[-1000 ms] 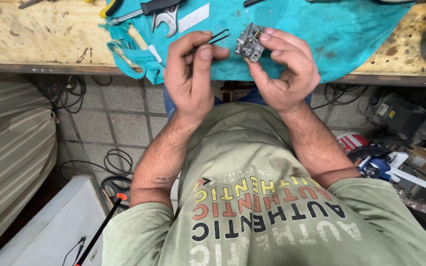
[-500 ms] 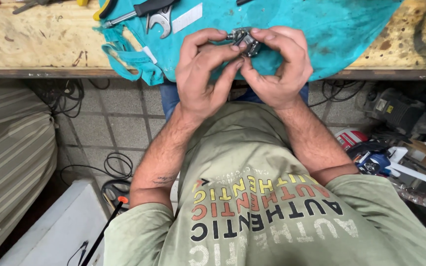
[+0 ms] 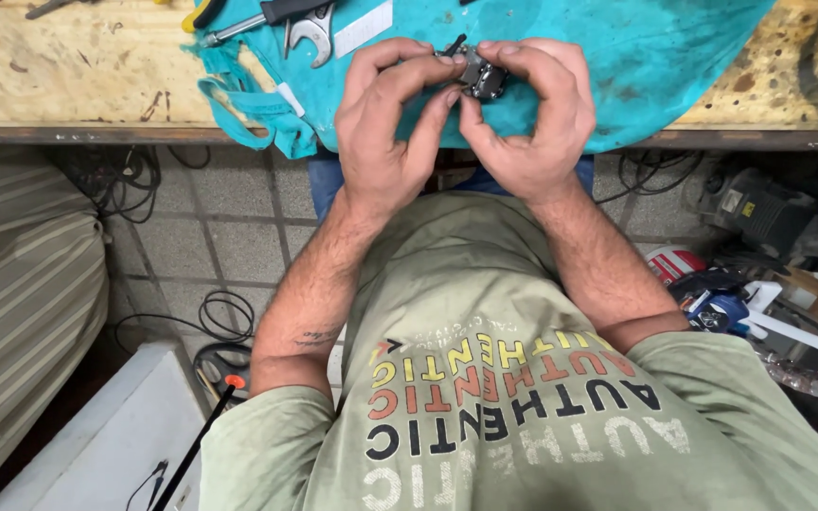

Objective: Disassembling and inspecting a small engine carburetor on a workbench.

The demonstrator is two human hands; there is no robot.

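Left hand (image 3: 385,132) and right hand (image 3: 532,123) both pinch a small grey metal part (image 3: 480,78) between fingertips, steadied over the teal cloth (image 3: 655,66), a wrench (image 3: 312,28) beyond the left hand.

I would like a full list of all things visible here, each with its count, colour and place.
small metal part: one, dark grey, held between both hands above the cloth
cloth: one, turquoise, spread on the bench, one corner hanging over the edge
workbench: one, worn pale wood, across the top
open-end wrench: one, silver, on the cloth, top left
tool with yellow handle: one, partly cut off at the top edge
cables: several, black, on the tiled floor
striped cushion: one, grey-green, far left
white box: one, bottom left
machine clutter: mixed, floor at right
shirt: one, olive green
left hand: fingers on the part
right hand: fingers on the part
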